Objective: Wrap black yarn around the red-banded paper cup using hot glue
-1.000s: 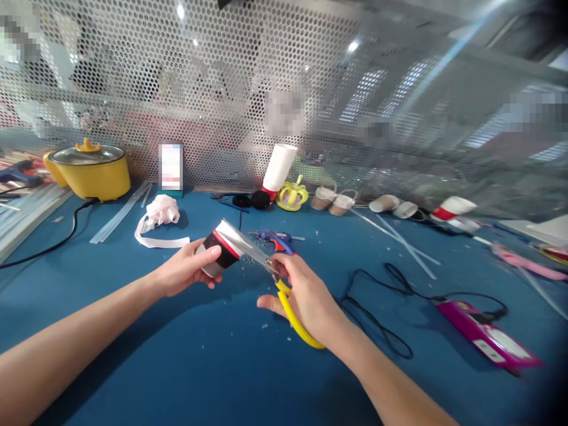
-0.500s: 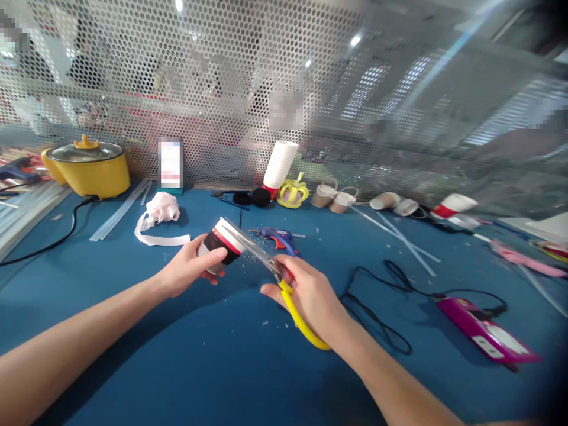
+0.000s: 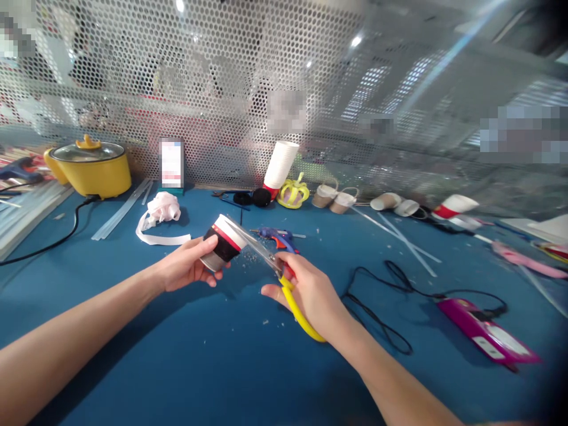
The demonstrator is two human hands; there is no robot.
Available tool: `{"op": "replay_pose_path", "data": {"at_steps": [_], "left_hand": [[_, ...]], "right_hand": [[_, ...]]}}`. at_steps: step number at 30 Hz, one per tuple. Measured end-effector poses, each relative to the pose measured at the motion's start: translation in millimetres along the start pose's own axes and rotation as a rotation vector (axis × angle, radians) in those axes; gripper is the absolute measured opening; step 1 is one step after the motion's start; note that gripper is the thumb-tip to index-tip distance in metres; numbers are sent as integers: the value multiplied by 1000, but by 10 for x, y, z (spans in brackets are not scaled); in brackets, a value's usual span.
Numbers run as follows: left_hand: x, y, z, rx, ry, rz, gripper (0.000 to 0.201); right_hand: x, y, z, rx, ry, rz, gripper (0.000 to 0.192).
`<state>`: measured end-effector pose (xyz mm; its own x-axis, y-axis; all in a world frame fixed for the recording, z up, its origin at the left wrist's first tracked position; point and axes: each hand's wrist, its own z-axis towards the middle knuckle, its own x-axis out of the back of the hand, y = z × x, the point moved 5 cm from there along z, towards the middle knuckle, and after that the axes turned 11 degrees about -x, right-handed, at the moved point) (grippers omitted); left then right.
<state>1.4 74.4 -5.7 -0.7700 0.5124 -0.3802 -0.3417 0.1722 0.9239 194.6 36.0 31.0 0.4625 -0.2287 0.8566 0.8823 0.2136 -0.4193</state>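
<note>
Scissors (image 3: 270, 263) apparently at paper cup (image 3: 222, 241) rim, hands above bare blue table (image 3: 199, 367)

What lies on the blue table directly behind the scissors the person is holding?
Just behind the scissors, held in the right hand, a blue glue gun lies on the table. The blades and hand cover its near end. The left hand holds a paper cup.
</note>
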Motion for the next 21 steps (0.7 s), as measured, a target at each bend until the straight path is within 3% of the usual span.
{"op": "replay_pose_path", "data": {"at_steps": [5, 15, 21], "left_hand": [[-45, 16, -14, -47, 38, 131, 42], [-29, -2, -3, -93, 82, 194, 41], [33, -11, 20, -44, 63, 46, 51]], "right_hand": [[-46, 16, 1, 15, -4, -18, 51], [-4, -10, 8, -12, 2, -53, 36], [15, -16, 5, -13, 10, -65, 35]]}}
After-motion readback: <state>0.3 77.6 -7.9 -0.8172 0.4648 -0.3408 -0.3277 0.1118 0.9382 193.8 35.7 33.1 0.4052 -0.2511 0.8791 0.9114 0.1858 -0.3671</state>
